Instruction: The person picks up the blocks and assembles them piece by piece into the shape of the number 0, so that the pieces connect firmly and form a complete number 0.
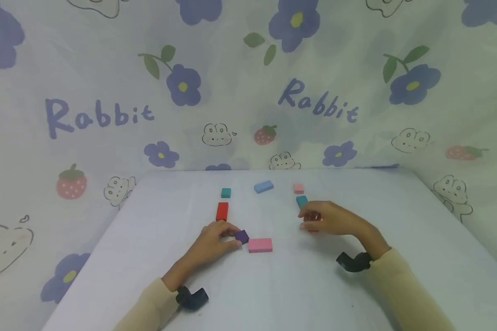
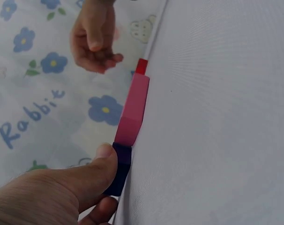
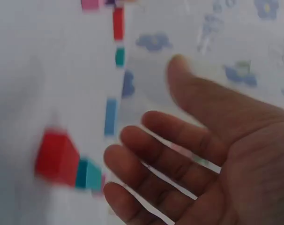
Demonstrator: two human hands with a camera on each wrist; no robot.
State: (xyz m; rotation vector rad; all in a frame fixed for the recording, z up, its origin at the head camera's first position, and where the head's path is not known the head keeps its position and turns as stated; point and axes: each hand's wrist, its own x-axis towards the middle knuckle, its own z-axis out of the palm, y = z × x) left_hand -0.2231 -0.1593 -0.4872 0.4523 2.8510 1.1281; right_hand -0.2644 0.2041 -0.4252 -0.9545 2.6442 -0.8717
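Observation:
My left hand [image 1: 211, 243] pinches a small dark purple block [image 1: 242, 237] between thumb and fingers, at the left end of a pink rectangular block [image 1: 260, 245]. In the left wrist view the purple block [image 2: 121, 171] appears to meet the pink block [image 2: 134, 110]. Over a red block [image 1: 313, 221] on the right, my right hand [image 1: 333, 218] hovers with thumb and fingers apart. In the right wrist view that hand [image 3: 203, 150] holds nothing, and the red block [image 3: 56, 157] sits beside a teal block [image 3: 89, 175].
Around the white table [image 1: 298, 289] lie another red block [image 1: 222, 211], a small green block [image 1: 226, 193], a blue block [image 1: 263, 186], a small light pink block [image 1: 298, 188] and a teal block [image 1: 302, 202]. A patterned cloth [image 1: 240, 105] hangs behind the table.

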